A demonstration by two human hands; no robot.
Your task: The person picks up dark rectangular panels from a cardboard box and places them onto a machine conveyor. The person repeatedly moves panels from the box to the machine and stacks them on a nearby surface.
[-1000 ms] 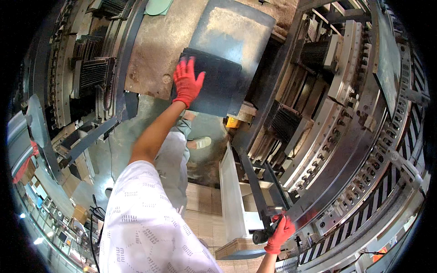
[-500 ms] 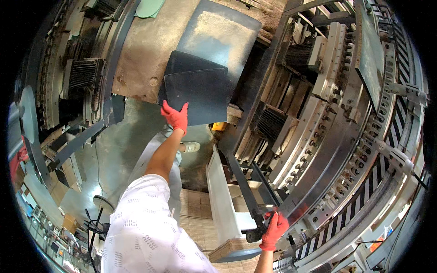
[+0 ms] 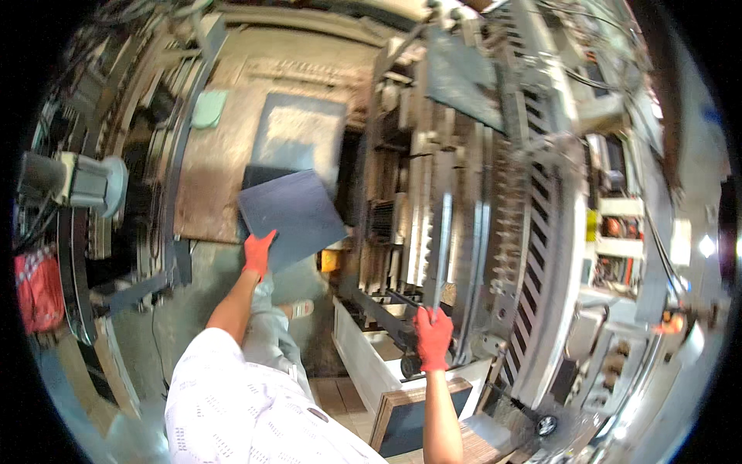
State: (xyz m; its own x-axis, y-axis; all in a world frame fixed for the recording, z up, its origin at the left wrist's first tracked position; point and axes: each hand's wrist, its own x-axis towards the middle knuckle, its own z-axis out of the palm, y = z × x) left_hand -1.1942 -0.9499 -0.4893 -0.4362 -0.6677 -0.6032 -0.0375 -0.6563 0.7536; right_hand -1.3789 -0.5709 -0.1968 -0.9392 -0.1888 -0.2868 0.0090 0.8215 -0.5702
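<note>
Red-gloved, our left hand (image 3: 257, 253) grips the lower corner of a dark grey square slab (image 3: 292, 216), holding it tilted in the air above the brown floor panel (image 3: 202, 193) and a paler grey sheet (image 3: 297, 135) lying there. A pale green pad (image 3: 209, 108) sits beyond it. Further right, our right hand (image 3: 433, 337), also in a red glove, is closed around the lower end of a long upright metal bar (image 3: 442, 247) on the big machine (image 3: 495, 232). We judge the step in hand to be carrying the slab clear; the next move would call for a steady one-handed hold while the other hand braces. At lower centre a framed dark panel (image 3: 417, 414) is partly cut off by our forearm. Much of the machine's inner rack is blurred and hard to read.
</note>
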